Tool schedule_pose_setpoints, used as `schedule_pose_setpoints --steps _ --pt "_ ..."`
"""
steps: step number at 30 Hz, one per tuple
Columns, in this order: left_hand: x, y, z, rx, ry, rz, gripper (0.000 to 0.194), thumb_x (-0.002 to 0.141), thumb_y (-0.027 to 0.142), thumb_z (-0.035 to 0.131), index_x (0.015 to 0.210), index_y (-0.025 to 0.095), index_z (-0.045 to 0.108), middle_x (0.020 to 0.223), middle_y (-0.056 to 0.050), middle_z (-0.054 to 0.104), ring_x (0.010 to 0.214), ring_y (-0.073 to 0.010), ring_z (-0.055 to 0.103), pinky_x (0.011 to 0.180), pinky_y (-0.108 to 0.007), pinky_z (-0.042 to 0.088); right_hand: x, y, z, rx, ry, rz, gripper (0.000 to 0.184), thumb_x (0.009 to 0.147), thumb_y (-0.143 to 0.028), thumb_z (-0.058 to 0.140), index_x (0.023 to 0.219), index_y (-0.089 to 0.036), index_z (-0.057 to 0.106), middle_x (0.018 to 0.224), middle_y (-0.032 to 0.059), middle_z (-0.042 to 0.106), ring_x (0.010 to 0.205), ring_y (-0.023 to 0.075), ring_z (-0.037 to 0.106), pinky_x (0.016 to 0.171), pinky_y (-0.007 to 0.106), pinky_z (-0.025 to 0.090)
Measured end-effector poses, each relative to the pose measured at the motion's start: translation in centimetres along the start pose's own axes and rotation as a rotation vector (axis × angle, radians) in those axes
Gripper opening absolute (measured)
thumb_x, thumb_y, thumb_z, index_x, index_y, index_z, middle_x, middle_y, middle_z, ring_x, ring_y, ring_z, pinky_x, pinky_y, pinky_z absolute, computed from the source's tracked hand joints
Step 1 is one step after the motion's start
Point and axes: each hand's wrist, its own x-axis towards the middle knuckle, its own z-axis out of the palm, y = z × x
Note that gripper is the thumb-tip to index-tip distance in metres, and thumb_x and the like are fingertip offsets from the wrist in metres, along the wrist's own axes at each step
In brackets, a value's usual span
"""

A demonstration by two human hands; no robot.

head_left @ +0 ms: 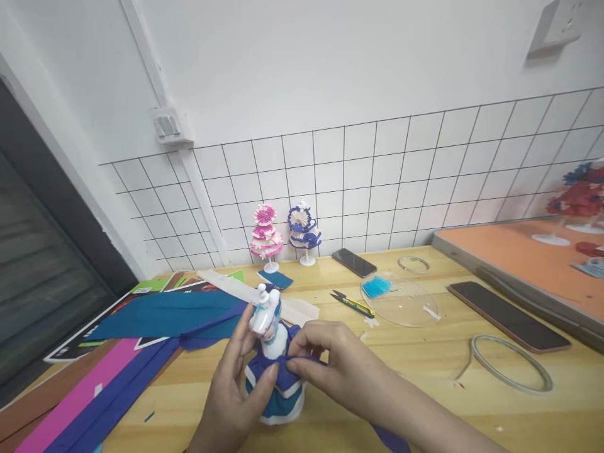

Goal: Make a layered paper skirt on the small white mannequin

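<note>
A small white figure with glossy coloured markings on top stands upright on the table, dressed in tiers of teal and dark blue crepe paper edged in white. Around its left side wraps my left hand, its thumb pressing on the blue tier. My right hand pinches a dark blue crepe paper strip against the figure's front. A blue tail of paper shows below my right forearm, perhaps part of the same strip. My right fingertips partly hide the strip's upper edge.
Teal crepe paper and a pink strip spread over the left side. Thread snips, a clear round plate, a phone and a wire coil lie to the right. Two decorated stands are by the wall.
</note>
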Motion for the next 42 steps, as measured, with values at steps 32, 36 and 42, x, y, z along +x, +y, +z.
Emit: schedule_pose_setpoints --steps 32,36,42 --pt "-0.2 -0.3 0.2 0.046 -0.002 0.048 0.059 0.075 0.04 0.06 0.129 0.019 0.045 0.124 -0.009 0.059 0.115 -0.0237 0.053 0.093 -0.028 0.045 0.3 0.0 0.4 0.267 -0.023 0.108 0.006 0.074 -0.022 0.064 0.071 -0.017 0.062 0.061 -0.0035 0.057 0.057 0.0093 0.05 0.055 0.019 0.041" --pt "-0.4 -0.7 0.1 0.05 0.001 0.046 0.059 0.076 0.041 0.059 0.129 0.019 0.044 0.126 -0.01 0.057 0.115 -0.0238 0.052 0.095 -0.028 0.044 0.4 0.0 0.4 0.273 -0.009 0.099 0.004 0.074 -0.02 0.064 0.072 -0.017 0.062 0.062 -0.0037 0.057 0.057 0.009 0.051 0.055 0.019 0.042" --pt "-0.5 -1.0 -0.1 0.094 0.003 0.047 0.06 0.076 0.042 0.058 0.129 0.017 0.045 0.126 -0.011 0.057 0.116 -0.026 0.052 0.098 -0.032 0.04 0.4 -0.5 0.3 0.257 0.004 0.076 0.004 0.074 -0.016 0.064 0.071 -0.017 0.061 0.063 -0.0033 0.059 0.058 0.0094 0.053 0.056 0.019 0.044"
